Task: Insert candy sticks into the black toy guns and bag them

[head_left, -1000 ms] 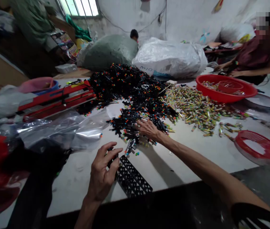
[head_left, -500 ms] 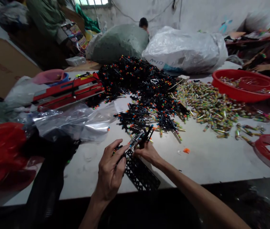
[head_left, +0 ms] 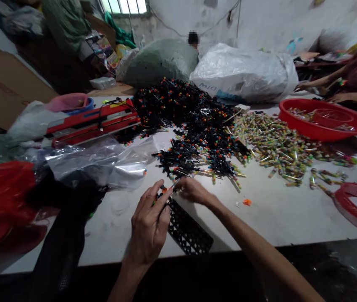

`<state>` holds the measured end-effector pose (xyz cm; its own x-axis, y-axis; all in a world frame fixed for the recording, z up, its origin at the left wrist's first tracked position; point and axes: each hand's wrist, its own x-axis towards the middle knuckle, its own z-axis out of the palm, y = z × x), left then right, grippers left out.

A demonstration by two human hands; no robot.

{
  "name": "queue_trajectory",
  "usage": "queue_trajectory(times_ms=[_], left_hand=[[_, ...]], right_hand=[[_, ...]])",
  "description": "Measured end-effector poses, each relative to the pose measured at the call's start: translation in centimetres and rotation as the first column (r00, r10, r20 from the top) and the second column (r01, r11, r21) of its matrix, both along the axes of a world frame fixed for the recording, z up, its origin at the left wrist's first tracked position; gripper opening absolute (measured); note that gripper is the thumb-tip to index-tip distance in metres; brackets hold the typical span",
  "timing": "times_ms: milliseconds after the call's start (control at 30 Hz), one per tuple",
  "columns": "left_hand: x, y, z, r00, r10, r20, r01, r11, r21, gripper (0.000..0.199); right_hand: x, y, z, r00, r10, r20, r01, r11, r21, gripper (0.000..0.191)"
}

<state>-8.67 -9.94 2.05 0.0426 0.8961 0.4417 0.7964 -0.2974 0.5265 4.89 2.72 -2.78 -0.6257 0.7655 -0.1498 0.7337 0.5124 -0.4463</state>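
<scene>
The left hand (head_left: 148, 226) and right hand (head_left: 193, 191) are together over the white table (head_left: 276, 220), their fingertips meeting. The left fingers (head_left: 148, 197) curl around a small dark piece (head_left: 163, 191) with coloured bits, mostly hidden; whether the right hand grips it or only touches it cannot be told. A black lattice rack (head_left: 188, 233) lies just under them, close to the table's near edge. Fine work like this goes best low over the rack, with the wrists steady and the fingertips doing the handling. Open table lies to the right of the rack, with a small orange scrap (head_left: 247, 202) on it. The heap of black strips (head_left: 194, 142) sits just ahead of the right hand, and a clear plastic bag (head_left: 96, 163) lies to the left. Farther right are a heap of small tubes (head_left: 279, 149) and a red basin (head_left: 325, 119).
</scene>
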Motion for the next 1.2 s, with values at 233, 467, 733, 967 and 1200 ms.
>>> queue_trajectory(times_ms=[233, 467, 733, 967, 1200], left_hand=[[0.5, 0.3, 0.1, 0.999, 0.034, 0.014, -0.034, 0.999, 0.003, 0.042], [0.3, -0.3, 0.2, 1.0, 0.013, 0.015, -0.013, 1.0, 0.008, 0.044], [0.2, -0.3, 0.2, 1.0, -0.004, 0.016, 0.004, 1.0, -0.017, 0.044], [0.5, -0.4, 0.0, 0.999, 0.024, -0.034, -0.024, 1.0, -0.003, 0.045], [0.8, -0.5, 0.3, 0.994, 0.058, -0.092, -0.059, 0.998, -0.013, 0.046]], right_hand=[[3.6, 4.2, -0.1, 0.98, -0.113, 0.165, 0.076, 0.973, 0.219, 0.027], [4.5, -2.2, -0.5, 0.888, -0.299, -0.349, 0.229, 0.946, -0.23, 0.01], [1.0, -9.7, -2.8, 0.636, -0.543, -0.548, 0.039, 0.732, -0.68, 0.017], [-0.8, -10.6, -4.2, 0.925, -0.104, -0.367, 0.066, 0.991, -0.116, 0.015], [0.7, -7.0, -2.1, 0.992, 0.089, -0.091, -0.099, 0.989, -0.107, 0.018]])
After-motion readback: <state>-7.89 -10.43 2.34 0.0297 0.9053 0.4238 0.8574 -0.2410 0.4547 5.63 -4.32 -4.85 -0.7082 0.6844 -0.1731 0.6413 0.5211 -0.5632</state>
